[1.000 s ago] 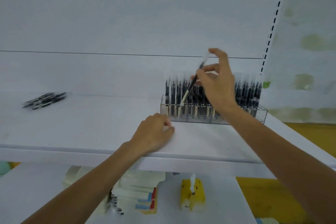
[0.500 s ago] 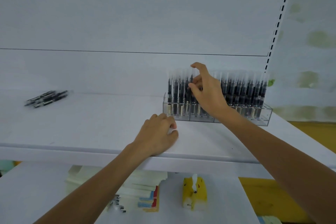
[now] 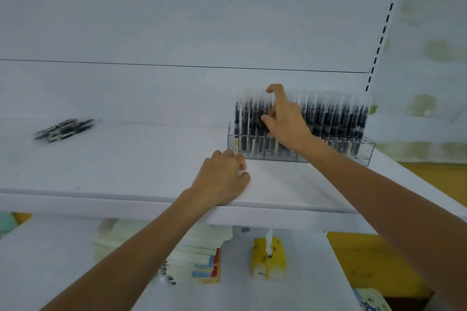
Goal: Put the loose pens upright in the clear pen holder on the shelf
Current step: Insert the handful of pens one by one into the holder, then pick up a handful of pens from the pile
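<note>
**Step in hand.** The right grip (image 3: 285, 124) is in the left half of the clear rectangular plastic pen holder (image 3: 364, 151), which stands at the right of the white shelf (image 3: 126, 164). Thumb and fingers appear pinched on one black-barrelled, clear-capped pen (image 3: 261, 111) among the standing rows, with the index finger hooked above the caps. Blur prevents certainty on the contact. The left grip (image 3: 222, 179) rests knuckles-up on the shelf just beside the holder's front left corner. Its fingers are curled under, and I cannot tell whether they enclose anything.

**Recommendation.** Press the pen straight down until it bottoms in its slot. Release only when it stands in line with its neighbours. Keep the wrist clear of adjacent caps to avoid tipping them. Steadying the holder with the left grip would be prudent.

**Count.**
- Holders: one.
- Standing pens: several dozen, too blurred and overlapped for an exact figure.
- Loose black pens (image 3: 64, 130): one bundle lying flat at far left, well apart from the holder. At least four, exact number unclear.
- Lower shelf: one yellow box (image 3: 269, 260) and one spread of pale paper pads (image 3: 202, 255).
</note>
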Demonstrator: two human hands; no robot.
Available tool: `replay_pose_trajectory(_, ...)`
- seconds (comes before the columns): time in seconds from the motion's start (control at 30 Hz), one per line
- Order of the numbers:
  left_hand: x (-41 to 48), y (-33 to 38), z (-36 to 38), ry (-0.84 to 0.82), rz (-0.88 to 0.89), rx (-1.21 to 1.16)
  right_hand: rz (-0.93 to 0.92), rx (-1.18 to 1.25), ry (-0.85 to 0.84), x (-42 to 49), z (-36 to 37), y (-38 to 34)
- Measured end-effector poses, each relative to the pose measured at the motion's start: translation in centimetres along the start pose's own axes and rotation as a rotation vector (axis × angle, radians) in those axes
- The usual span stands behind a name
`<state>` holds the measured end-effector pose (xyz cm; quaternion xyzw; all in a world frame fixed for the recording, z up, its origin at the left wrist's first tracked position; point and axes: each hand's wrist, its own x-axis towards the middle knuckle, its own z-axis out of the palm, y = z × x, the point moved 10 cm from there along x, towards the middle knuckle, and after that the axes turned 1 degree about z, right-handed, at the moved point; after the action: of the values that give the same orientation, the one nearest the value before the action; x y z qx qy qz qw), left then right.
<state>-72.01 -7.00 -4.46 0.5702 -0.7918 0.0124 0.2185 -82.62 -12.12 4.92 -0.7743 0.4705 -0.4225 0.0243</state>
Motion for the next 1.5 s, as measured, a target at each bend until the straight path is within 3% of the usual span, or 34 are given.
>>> replay_pose_trajectory(0.13,0.0,0.1,0.0,0.003,0.0,-0.007,-0.019,-0.14,0.011,-1.0,0.3,-0.3)
replay_pose_trajectory(0.2,0.0,0.0,-0.1,0.007,-0.001,-0.038,-0.028,-0.244,0.115,-1.4,-0.7,-0.6)
replay_pose_trajectory(0.33,-0.5,-1.7,-1.1,0.014,-0.026,-0.138,-0.159,-0.126,0.273,-1.8,-1.8,-3.7)
replay_pose_trajectory(0.77,-10.0,-22.8,-10.9,0.224,-0.391,-0.188,-0.268,0.298,-0.061,1.3,15.3,-17.6)
replay_pose_trajectory(0.93,-12.5,-31.6,-14.4,0.274,-0.461,-0.199,-0.278,0.274,-0.267,2.7,23.7,-23.1)
replay_pose_trajectory(1.13,-12.7,-41.0,-17.4,0.219,-0.428,-0.215,-0.154,0.242,-0.379,5.1,30.8,-27.1)
replay_pose_trajectory(1.5,-9.3,-50.9,-17.5,0.088,-0.3,-0.301,-0.047,0.097,-0.313,7.6,36.2,-28.7)
